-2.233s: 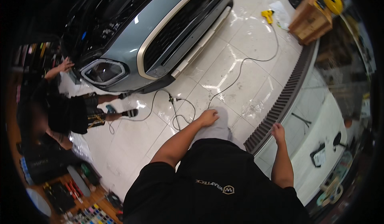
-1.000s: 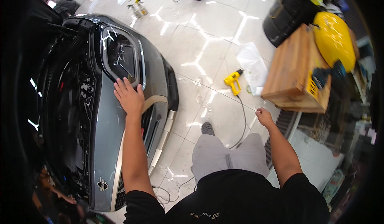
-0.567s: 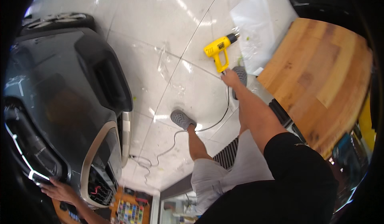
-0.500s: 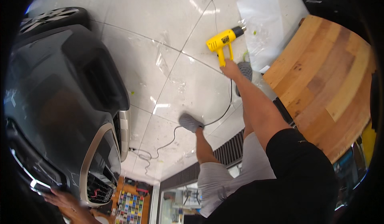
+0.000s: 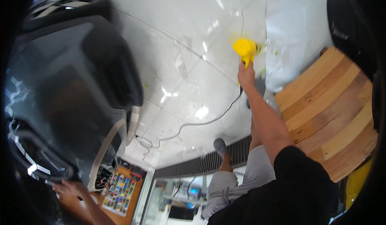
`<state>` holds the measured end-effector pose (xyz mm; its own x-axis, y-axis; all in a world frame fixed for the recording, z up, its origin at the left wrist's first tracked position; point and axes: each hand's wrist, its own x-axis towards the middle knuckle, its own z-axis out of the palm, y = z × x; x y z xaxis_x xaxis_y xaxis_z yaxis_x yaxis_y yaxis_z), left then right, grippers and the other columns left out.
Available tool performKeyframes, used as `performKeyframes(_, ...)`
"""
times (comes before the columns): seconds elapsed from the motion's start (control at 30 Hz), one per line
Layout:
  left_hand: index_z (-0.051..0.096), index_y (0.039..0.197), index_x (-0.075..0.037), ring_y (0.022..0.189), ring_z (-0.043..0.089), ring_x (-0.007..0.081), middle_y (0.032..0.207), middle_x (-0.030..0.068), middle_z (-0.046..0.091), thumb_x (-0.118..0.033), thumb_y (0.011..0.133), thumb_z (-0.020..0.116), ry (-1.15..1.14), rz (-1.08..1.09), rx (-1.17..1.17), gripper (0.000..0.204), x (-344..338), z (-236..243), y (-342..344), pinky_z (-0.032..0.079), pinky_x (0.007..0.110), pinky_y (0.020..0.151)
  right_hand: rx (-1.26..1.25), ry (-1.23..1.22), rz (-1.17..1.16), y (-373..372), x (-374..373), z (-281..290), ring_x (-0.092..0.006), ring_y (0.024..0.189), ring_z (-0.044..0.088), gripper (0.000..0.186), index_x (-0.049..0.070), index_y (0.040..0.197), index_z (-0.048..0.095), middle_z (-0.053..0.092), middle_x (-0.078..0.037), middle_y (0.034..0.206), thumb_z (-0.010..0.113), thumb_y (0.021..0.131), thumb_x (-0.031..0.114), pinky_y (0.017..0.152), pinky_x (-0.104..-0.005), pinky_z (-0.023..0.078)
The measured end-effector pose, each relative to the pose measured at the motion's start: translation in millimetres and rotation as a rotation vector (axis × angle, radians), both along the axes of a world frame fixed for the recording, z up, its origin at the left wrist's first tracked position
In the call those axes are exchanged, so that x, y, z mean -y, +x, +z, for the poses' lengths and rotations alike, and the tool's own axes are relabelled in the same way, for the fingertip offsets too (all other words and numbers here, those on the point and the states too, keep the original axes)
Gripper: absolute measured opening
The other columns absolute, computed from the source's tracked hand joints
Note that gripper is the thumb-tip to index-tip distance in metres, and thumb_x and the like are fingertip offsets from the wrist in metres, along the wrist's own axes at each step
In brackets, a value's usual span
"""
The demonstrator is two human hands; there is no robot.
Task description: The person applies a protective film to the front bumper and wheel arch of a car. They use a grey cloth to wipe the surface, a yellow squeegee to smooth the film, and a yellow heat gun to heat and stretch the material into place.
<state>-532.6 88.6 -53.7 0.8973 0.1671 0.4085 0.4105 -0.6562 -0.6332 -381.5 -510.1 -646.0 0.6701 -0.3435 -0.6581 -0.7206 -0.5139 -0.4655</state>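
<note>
A yellow heat gun [image 5: 244, 48], smeared by motion, is in my right hand [image 5: 246, 76], whose fingers wrap round its handle. The gun's dark nozzle points to the right, over the floor, and a dark cord [image 5: 201, 123] trails from it across the tiles. At the lower left my left hand [image 5: 70, 188] is stretched out by the headlight [image 5: 38, 154] of a dark grey car [image 5: 52, 76]. Its fingers look extended with nothing in them; whether they touch the bodywork I cannot tell.
A wooden table [image 5: 333, 112] stands close on my right, beside a clear plastic sheet [image 5: 285, 36] on the floor. Scraps of film lie on the tiles [image 5: 181, 88]. A dark floor grate [image 5: 201, 160] runs behind my feet, near a rack of small coloured items [image 5: 120, 193].
The heat gun has swung right in the picture and turned, its body now foreshortened. My left hand stays by the headlight, and the whole view has shifted with my head and feet.
</note>
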Motion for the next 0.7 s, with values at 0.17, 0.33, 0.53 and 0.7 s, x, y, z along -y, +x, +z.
performKeyframes(0.17,0.025,0.152,-0.007,0.144,0.018,0.0443,0.157,0.025,0.017,-0.054,0.097,0.038,0.055,0.086,0.018,0.074,19,6,-24,0.014,0.053,0.117,0.036,0.629,-0.221,82,-7,240,-0.0175,0.054,0.056,0.03,0.006,0.123,0.049,0.052,-0.007,0.078,0.05,0.096,0.021,0.047,-0.0325,0.051)
performKeyframes(0.33,0.015,0.154,-0.014,0.144,0.007,0.0493,0.159,0.0231,0.007,-0.048,0.085,0.058,-0.155,0.271,0.046,0.089,26,6,-17,0.008,0.064,0.114,0.226,0.64,0.178,208,0,499,-0.0151,0.051,0.056,0.035,0.004,0.127,0.046,0.055,-0.006,0.077,0.05,0.097,0.022,0.045,-0.0296,0.049)
performKeyframes(0.53,0.012,0.154,-0.017,0.143,0.006,0.0515,0.16,0.022,0.004,-0.049,0.084,0.062,-0.297,0.297,0.109,0.092,43,4,-17,0.008,0.069,0.111,0.483,0.333,0.514,326,16,711,-0.0113,0.054,0.053,0.05,0.004,0.132,0.046,0.054,-0.004,0.08,0.064,0.085,0.007,0.047,-0.0275,0.046)
performKeyframes(0.7,0.019,0.152,-0.006,0.143,0.004,0.0515,0.158,0.0252,0.004,-0.043,0.086,0.062,-0.386,0.381,0.09,0.087,55,25,7,0.01,0.068,0.111,0.696,0.042,0.582,419,50,803,-0.0109,0.052,0.053,0.05,0.005,0.132,0.047,0.054,-0.004,0.079,0.063,0.085,0.008,0.045,-0.0262,0.046)
